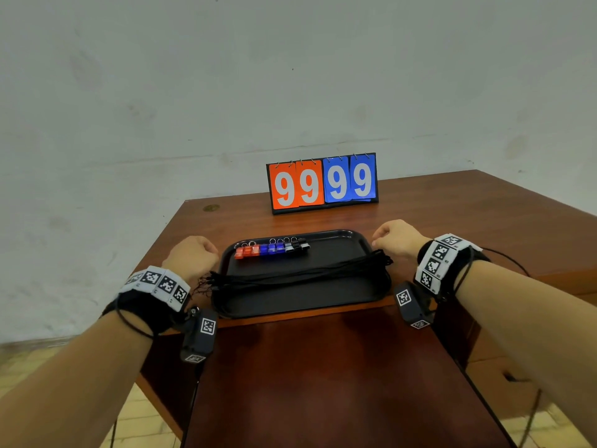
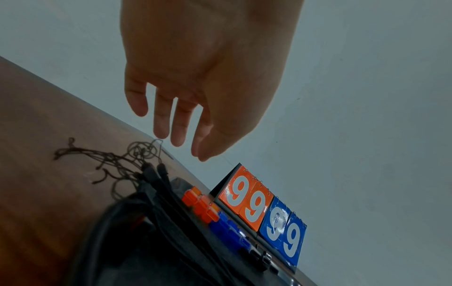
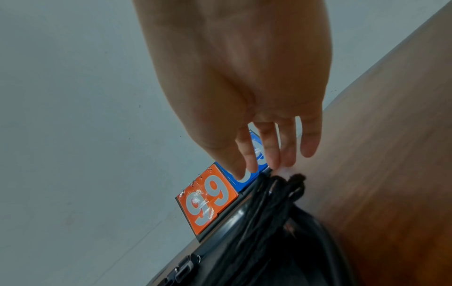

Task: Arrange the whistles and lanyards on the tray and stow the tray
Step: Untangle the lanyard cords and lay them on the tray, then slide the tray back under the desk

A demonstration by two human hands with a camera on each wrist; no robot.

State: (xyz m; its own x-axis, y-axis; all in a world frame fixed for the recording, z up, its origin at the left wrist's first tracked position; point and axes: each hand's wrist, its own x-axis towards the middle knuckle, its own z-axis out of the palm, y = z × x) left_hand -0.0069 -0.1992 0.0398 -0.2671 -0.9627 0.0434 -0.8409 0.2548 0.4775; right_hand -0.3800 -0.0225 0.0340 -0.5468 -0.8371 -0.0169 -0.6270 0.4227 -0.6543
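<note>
A black tray [image 1: 303, 302] lies on the brown table near its front edge. Along the tray's far side runs a row of whistles [image 1: 273, 248]: orange, then blue, then black [image 2: 257, 255]. A bundle of black lanyards [image 1: 300, 273] stretches across the tray, its ends hanging over both short sides [image 2: 110, 160] [image 3: 288, 185]. My left hand [image 1: 193, 253] hovers just left of the tray with fingers [image 2: 178, 123] relaxed, holding nothing. My right hand [image 1: 397, 237] hovers at the tray's right far corner, fingers [image 3: 269, 147] loose and empty above the lanyard ends.
A flip scoreboard [image 1: 323, 184] showing 99 in orange and 99 in blue stands behind the tray. The table [image 1: 468, 215] stands against a grey wall. A darker lower surface [image 1: 323, 383] extends toward me below the table's front edge.
</note>
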